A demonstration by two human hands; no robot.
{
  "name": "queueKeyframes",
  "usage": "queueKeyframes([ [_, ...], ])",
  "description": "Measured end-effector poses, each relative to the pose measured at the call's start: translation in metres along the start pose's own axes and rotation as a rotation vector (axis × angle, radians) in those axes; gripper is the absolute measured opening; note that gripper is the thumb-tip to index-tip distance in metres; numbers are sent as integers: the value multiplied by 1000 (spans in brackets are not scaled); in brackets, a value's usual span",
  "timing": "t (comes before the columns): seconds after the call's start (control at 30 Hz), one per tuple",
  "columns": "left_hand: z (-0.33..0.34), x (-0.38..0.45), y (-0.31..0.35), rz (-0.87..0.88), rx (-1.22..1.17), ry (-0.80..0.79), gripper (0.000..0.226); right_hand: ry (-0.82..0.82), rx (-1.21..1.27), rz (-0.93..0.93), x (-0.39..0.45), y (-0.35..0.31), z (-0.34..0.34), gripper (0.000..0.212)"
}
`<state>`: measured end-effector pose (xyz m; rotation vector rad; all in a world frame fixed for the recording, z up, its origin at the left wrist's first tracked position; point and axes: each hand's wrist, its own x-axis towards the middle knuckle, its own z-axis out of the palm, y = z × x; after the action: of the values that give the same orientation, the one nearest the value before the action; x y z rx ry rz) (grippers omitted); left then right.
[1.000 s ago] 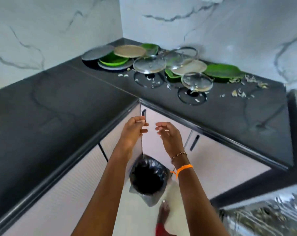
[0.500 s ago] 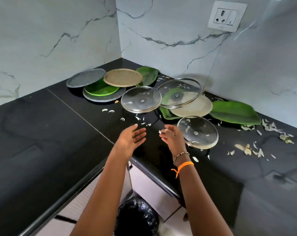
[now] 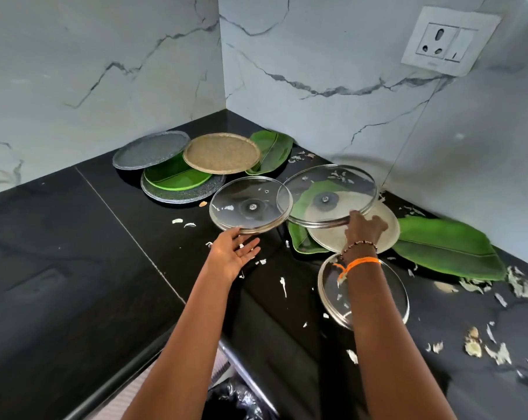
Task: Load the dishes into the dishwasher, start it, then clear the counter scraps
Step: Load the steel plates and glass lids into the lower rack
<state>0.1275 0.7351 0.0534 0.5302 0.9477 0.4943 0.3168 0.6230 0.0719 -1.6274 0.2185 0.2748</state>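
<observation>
While both arms reach over the black stone counter, the left hand lies palm-up with fingers straight and relaxed, its fingertips just under the near rim of a round clear glass lid with a metal rim; it holds nothing. The right hand is at the near edge of a larger round clear glass lid, fingers curled at the rim; whether they actually clamp it cannot be told, since the fingertips are hidden.

The larger lid rests tilted on a pale round plate and a green leaf-shaped plate, and overlaps the smaller lid's right edge. A third clear glass lid lies flat under the right forearm.

Back corner stack: grey speckled round plate, tan woven-look round plate, bright green round plate on a second grey speckled plate, and a green leaf-shaped dish beside them.

A large green leaf-shaped platter lies to the right near the wall. Pale food scraps are scattered over the counter, densest at right. A white wall socket sits on the marble-pattern wall. A black bin bag shows below the counter edge. The right wrist carries an orange thread band and a bead bracelet.
</observation>
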Motion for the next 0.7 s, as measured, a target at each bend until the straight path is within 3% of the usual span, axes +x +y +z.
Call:
queueKeyframes([
  [0.1,3,10,-3,41,-43,-4,29,-57,-56,25,14,2,5,38],
  [0.2,11,17,1,56,-38,-19,32,-123,-31,82,19,4,12,37],
  [0.37,30,24,8,87,-27,58,13,-191,75,132,31,6,17,27],
  [0.47,28,21,5,136,-84,127,11,-207,81,90,27,2,6,26],
  [0.7,0,-12,-9,154,-130,114,16,-234,412,-69,-15,-26,-32,19],
])
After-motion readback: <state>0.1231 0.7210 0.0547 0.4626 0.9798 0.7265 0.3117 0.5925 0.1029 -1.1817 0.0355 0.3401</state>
